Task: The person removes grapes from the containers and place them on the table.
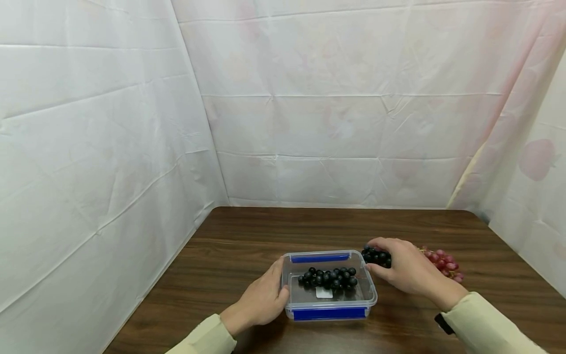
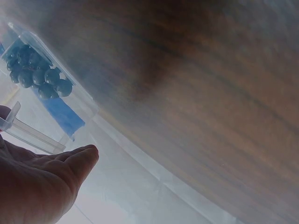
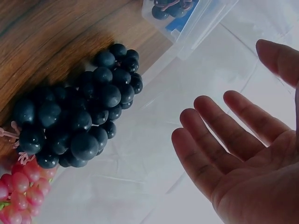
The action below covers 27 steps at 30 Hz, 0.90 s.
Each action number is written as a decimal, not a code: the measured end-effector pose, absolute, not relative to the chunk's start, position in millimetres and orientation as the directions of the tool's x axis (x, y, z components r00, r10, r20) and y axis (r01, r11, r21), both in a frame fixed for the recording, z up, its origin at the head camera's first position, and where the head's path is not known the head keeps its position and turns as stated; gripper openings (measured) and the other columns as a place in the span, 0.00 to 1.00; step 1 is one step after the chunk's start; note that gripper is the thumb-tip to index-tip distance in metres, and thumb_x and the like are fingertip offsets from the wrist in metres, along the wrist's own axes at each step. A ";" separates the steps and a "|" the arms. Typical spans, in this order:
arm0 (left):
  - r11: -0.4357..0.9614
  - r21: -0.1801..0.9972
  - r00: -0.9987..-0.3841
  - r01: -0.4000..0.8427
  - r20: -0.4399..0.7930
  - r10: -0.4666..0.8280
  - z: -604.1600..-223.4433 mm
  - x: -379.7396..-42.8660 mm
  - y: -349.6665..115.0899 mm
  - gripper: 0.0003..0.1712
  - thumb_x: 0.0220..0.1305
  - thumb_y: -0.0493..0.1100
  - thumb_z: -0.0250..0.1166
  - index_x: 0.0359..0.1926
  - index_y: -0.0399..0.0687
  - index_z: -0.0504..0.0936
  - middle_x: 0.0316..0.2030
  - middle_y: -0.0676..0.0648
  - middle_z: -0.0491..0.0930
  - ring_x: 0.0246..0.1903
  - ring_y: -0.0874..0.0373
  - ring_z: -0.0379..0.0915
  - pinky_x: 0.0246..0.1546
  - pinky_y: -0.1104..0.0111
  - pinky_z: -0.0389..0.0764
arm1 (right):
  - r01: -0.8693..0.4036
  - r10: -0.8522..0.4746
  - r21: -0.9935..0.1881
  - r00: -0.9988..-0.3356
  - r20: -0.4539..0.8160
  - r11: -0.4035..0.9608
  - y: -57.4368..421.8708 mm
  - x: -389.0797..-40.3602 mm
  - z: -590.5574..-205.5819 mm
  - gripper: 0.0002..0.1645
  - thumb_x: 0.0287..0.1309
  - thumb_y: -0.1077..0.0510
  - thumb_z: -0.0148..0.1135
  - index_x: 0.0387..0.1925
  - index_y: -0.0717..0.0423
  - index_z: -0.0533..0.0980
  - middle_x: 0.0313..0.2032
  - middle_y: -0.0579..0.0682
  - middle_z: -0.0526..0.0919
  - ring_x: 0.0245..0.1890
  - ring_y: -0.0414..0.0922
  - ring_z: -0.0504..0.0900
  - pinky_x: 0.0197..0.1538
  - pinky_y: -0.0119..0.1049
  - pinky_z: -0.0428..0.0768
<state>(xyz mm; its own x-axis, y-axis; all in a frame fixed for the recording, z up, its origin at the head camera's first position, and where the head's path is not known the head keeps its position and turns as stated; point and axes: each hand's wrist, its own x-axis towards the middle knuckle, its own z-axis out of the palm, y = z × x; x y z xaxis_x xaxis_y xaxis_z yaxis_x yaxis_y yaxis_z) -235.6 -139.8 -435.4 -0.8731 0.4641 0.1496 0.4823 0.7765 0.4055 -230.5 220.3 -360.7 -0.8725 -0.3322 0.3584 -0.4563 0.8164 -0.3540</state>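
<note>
A clear plastic food container (image 1: 330, 303) with blue clips stands on the table with no lid over it, and a bunch of black grapes (image 1: 329, 279) lies inside. My left hand (image 1: 262, 296) holds its left wall, thumb at the rim and fingers along the outside. Just right of the container, my right hand (image 1: 404, 265) reaches over a second bunch of black grapes (image 3: 77, 119), partly hiding it in the head view. In the right wrist view this hand's fingers are spread and loosely bent, apart from the grapes.
Behind the right hand, a bunch of red grapes (image 1: 444, 263) rests on the dark wooden table (image 1: 265, 231). White cloth (image 1: 327, 123) hangs along the table's back and sides. A white label shows in the container.
</note>
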 end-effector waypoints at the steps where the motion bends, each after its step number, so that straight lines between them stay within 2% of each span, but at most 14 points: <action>1: 0.777 0.405 -0.873 0.483 0.151 0.464 -435.4 -235.7 -139.7 0.41 0.75 0.48 0.48 0.81 0.35 0.46 0.79 0.36 0.51 0.76 0.46 0.53 0.72 0.50 0.64 | -0.457 -0.333 -0.354 -0.872 0.359 0.816 219.7 -230.4 -360.9 0.26 0.58 0.46 0.75 0.55 0.52 0.82 0.50 0.49 0.86 0.51 0.53 0.85 0.51 0.57 0.83; 8: 0.778 0.400 -0.873 0.484 0.154 0.463 -436.1 -236.0 -139.6 0.41 0.75 0.48 0.48 0.81 0.35 0.47 0.79 0.37 0.51 0.76 0.46 0.53 0.72 0.50 0.64 | -0.474 -0.360 -0.358 -0.868 0.342 0.804 215.3 -230.3 -362.5 0.28 0.59 0.46 0.74 0.57 0.53 0.81 0.53 0.50 0.86 0.53 0.54 0.84 0.52 0.56 0.82; 15: 0.775 0.405 -0.871 0.486 0.151 0.468 -436.0 -236.0 -139.9 0.41 0.75 0.47 0.48 0.81 0.34 0.46 0.79 0.36 0.51 0.76 0.45 0.53 0.72 0.50 0.63 | -0.468 -0.383 -0.378 -0.880 0.280 0.799 209.1 -230.9 -365.4 0.36 0.58 0.34 0.71 0.59 0.51 0.81 0.56 0.48 0.84 0.56 0.53 0.83 0.55 0.56 0.82; 27: 0.773 0.405 -0.870 0.488 0.155 0.468 -435.1 -235.6 -139.5 0.41 0.75 0.47 0.48 0.80 0.34 0.46 0.79 0.36 0.52 0.76 0.45 0.53 0.72 0.49 0.64 | -0.423 -0.379 -0.398 -0.906 0.188 0.814 193.0 -228.1 -367.3 0.31 0.59 0.40 0.72 0.62 0.43 0.78 0.58 0.45 0.82 0.60 0.53 0.79 0.59 0.60 0.77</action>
